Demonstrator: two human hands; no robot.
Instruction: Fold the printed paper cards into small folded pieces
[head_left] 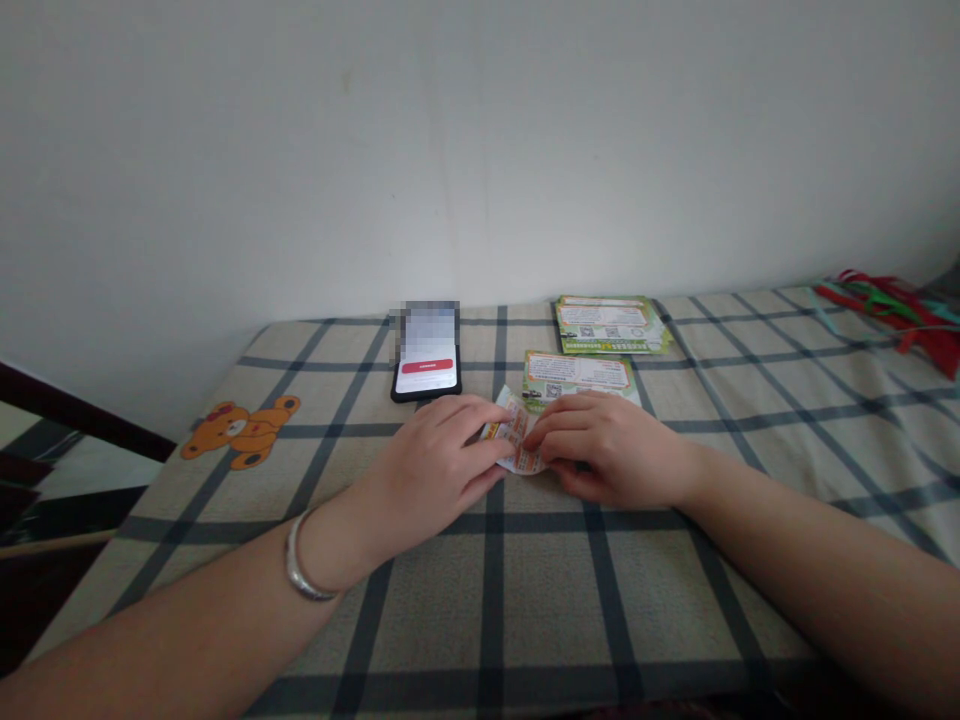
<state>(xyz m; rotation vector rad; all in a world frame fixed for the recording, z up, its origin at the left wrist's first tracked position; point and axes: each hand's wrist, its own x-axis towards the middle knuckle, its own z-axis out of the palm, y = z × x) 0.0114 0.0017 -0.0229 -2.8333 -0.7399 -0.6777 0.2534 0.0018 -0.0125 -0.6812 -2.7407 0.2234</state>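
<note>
Between my two hands is a small, partly folded printed paper (514,430) with orange and yellow print. My left hand (442,450) pinches its left edge, a silver bangle round the wrist. On the paper's other side, my right hand (600,445) grips it with curled fingers that hide part of it. Just beyond my right hand lies a green and white printed card (581,370), its near edge partly covered by the hand. Behind that sits a stack of similar cards (609,325). A black phone (427,375) with a lit screen rests beyond my left hand.
A checked cloth (435,600) covers the table, which meets a pale wall (480,150) at the back. An orange bear-shaped figure (244,430) lies at the left. Red and green strips (892,315) are heaped at the far right. Dark furniture (60,420) stands beyond the left edge.
</note>
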